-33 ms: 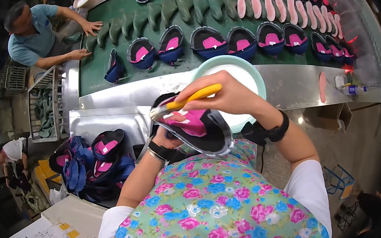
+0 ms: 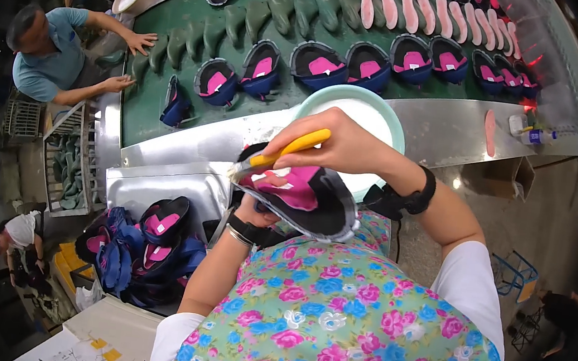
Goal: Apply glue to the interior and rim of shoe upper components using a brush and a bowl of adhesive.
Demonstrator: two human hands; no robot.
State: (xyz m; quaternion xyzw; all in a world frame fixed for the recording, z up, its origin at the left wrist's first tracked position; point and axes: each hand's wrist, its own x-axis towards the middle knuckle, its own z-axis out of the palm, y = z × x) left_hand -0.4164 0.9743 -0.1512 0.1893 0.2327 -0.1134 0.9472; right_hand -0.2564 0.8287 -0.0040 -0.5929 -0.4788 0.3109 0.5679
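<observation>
My right hand [image 2: 323, 140] is closed round a brush with a yellow handle [image 2: 306, 142]. Its pale bristles touch the rim of a shoe upper [image 2: 333, 204], black inside with a bright pink lining. From underneath, my left hand [image 2: 254, 212] grips that upper and keeps it tilted toward me; most of its fingers are hidden. Just beyond my right wrist stands a pale green basin [image 2: 390, 117] of white liquid, partly covered by my forearm.
A green conveyor belt [image 2: 146, 109] carries rows of shoe uppers, dark green shoe lasts [image 2: 279, 13] and pink insoles [image 2: 407, 9]. More uppers [image 2: 161, 221] lie heaped in a metal tray at my left. Across the belt's left end, a co-worker [image 2: 55, 58] reaches toward the lasts.
The brush and my right hand have shifted slightly left along the upper's rim. The upper has moved a little to the right and down. Both hands keep their hold.
</observation>
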